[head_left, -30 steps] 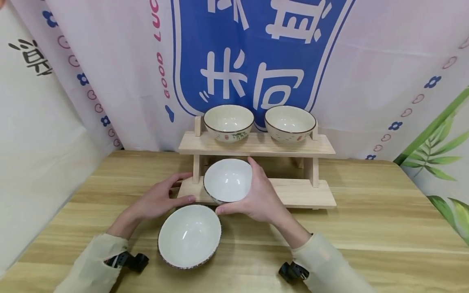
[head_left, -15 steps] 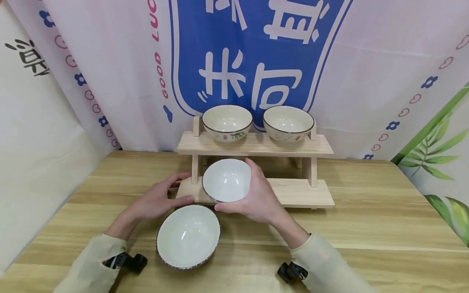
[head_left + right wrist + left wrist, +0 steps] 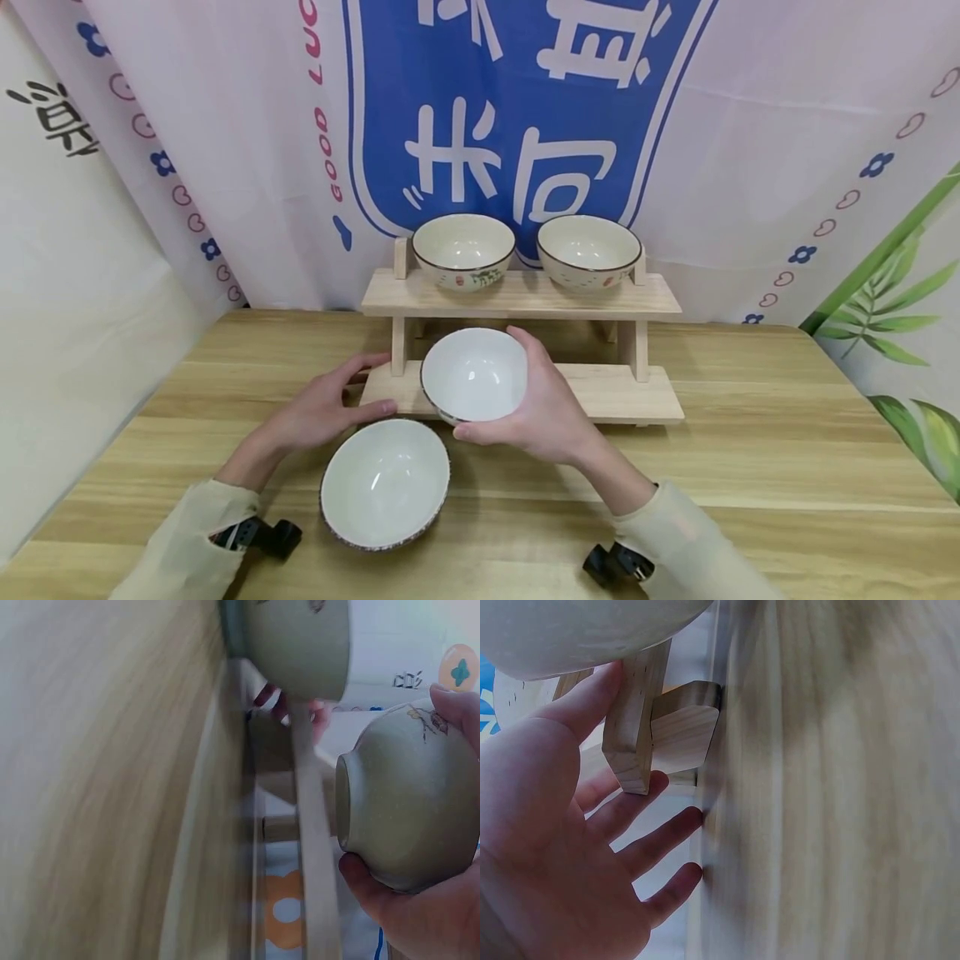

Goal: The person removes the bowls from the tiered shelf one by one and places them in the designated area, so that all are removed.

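Note:
My right hand (image 3: pixel 543 408) grips a white-lined bowl (image 3: pixel 474 375) by its right side, thumb at the near rim. The right wrist view shows the foot of this held bowl (image 3: pixel 412 795) close above the board, a narrow gap between. At the left end of the lower shelf of a two-tier wooden stand (image 3: pixel 618 392), my left hand (image 3: pixel 318 412) pinches the board. Its thumb lies over the edge and other fingers reach behind and below the board (image 3: pixel 634 735). A larger bowl (image 3: pixel 386 483) with a speckled rim sits on the table just in front of that hand.
Two cream bowls with brown rims, a left one (image 3: pixel 463 254) and a right one (image 3: pixel 588 252), stand on the upper shelf (image 3: pixel 525 296). Behind the stand hangs a printed curtain (image 3: pixel 750 167). The wooden table (image 3: pixel 750 467) spreads out on both sides.
My right hand has shifted the held bowl slightly to the right and toward me. My left hand stays at the shelf end, and the other bowls have not moved.

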